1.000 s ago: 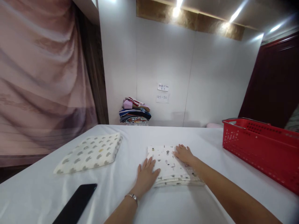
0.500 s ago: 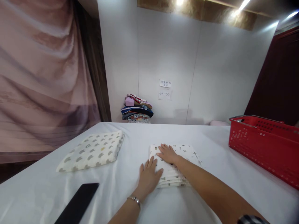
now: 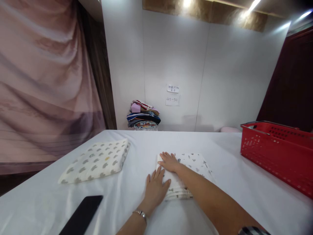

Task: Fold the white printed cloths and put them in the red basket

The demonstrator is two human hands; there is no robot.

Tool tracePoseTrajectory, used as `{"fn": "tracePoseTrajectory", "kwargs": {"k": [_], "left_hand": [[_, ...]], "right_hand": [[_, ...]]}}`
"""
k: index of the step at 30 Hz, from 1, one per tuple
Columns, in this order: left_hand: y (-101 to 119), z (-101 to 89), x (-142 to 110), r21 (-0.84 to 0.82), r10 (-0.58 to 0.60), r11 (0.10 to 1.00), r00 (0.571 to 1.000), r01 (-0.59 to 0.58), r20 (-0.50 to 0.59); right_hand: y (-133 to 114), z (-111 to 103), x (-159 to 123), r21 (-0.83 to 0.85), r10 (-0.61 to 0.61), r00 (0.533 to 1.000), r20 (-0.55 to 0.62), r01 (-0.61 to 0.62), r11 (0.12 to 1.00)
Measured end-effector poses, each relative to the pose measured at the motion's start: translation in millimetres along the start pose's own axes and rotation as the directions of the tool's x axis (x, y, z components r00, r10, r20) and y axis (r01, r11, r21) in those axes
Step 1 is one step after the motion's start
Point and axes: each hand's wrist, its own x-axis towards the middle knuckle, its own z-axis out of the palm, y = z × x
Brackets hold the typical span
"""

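Observation:
A folded white cloth with small dark prints (image 3: pixel 193 163) lies on the white table (image 3: pixel 137 143) in front of me. My left hand (image 3: pixel 155 189) lies flat with fingers spread at the cloth's near left corner, a bracelet on its wrist. My right hand (image 3: pixel 169 162) rests flat on the cloth's far left part, its forearm crossing over the cloth. Neither hand grips anything.
A second folded cloth with grey spots (image 3: pixel 96 161) lies to the left. A black phone (image 3: pixel 81 216) sits near the front left edge. A red plastic basket (image 3: pixel 278 153) stands at the right. Stacked clothes (image 3: pixel 143 116) lie by the far wall, a pink curtain (image 3: pixel 44 81) at left.
My right hand has slid leftward across the printed cloth, from its right side to its left part. My left hand has stayed at the near left corner.

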Motion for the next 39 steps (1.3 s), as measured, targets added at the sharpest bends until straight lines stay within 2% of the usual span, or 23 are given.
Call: {"fn": "tracePoseTrajectory", "kwargs": {"k": [3,5,11,14,17,20,25,29,33,39], "left_hand": [[0,-0.5,0,0.004,0.005,1.0,1.0,-0.005,0.005],[0,-1.1,0,-0.001,0.01,1.0,1.0,-0.01,0.003],[0,-3.3,-1,-0.031,0.011,0.999,1.0,-0.011,0.011],[0,-4.7,-1,-0.04,0.012,0.999,1.0,-0.012,0.01],[1,-5.6,-1,-0.055,0.008,0.998,1.0,-0.007,0.014],[1,-5.5,-1,-0.056,0.005,0.998,1.0,-0.004,0.012],[0,-4.9,0,-0.051,0.009,0.999,1.0,-0.009,0.007],[-1,-4.3,0,-0.058,0.009,0.998,1.0,-0.009,0.004],[0,-4.8,0,-0.064,0.009,0.998,1.0,-0.01,-0.004],[0,-5.9,-1,-0.077,0.016,0.997,1.0,-0.016,-0.003]], "right_hand": [[18,-7,-9,-0.018,0.015,1.0,0.001,-0.015,1.0],[39,-13,-21,-0.048,0.058,0.998,-0.007,-0.058,0.997],[118,-29,-75,-0.121,0.254,0.964,-0.076,-0.262,0.958],[137,-31,-99,-0.123,0.305,0.947,-0.103,-0.317,0.94],[136,-28,-117,-0.127,0.349,0.929,-0.121,-0.363,0.923],[129,-22,-130,-0.123,0.343,0.924,-0.169,-0.365,0.923],[121,-15,-143,-0.05,0.338,0.936,-0.099,-0.344,0.938],[120,-12,-149,-0.047,0.355,0.92,-0.164,-0.366,0.929],[126,-2,-154,-0.008,0.308,0.935,-0.175,-0.314,0.949],[135,8,-161,0.031,0.286,0.919,-0.272,-0.288,0.957]]}}
